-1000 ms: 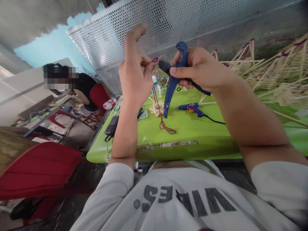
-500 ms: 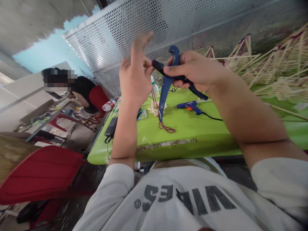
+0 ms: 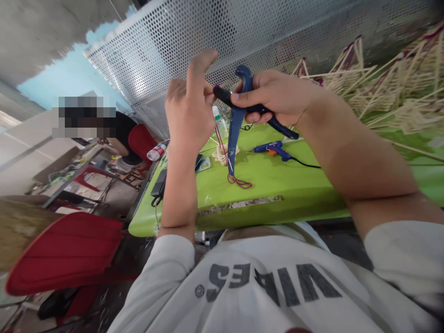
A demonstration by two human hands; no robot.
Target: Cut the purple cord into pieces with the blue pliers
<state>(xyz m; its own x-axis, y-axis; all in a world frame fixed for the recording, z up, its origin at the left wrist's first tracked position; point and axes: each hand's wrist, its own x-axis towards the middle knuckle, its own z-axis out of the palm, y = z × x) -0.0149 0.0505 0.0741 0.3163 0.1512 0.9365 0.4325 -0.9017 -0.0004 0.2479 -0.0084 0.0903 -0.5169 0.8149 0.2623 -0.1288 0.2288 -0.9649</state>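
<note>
My right hand [image 3: 270, 98] is closed around a blue tapered piece [image 3: 236, 134] with a hooked top and a curved black piece [image 3: 279, 127] that crosses it; I cannot tell what kind of object they are. Some purple shows at the black piece's left end. There the thumb and a finger of my left hand [image 3: 190, 108] pinch together, its index finger raised. A thin purple cord [image 3: 218, 135] hangs below my left hand, and more of it lies looped near the blue tip. What exactly the left fingertips grip is partly hidden, but it appears to be the cord.
A blue glue gun [image 3: 272, 149] with a black cable lies on the green table [image 3: 277, 180]. Stick frameworks [image 3: 398, 85] stand at right. Bottles, a phone and a black box [image 3: 159, 183] are near the left side. A perforated metal panel [image 3: 156, 60] rises behind; a person sits beyond a red chair.
Both hands and the held pieces appear shifted slightly left in view. The left hand's pinch and the right hand's hold look the same.
</note>
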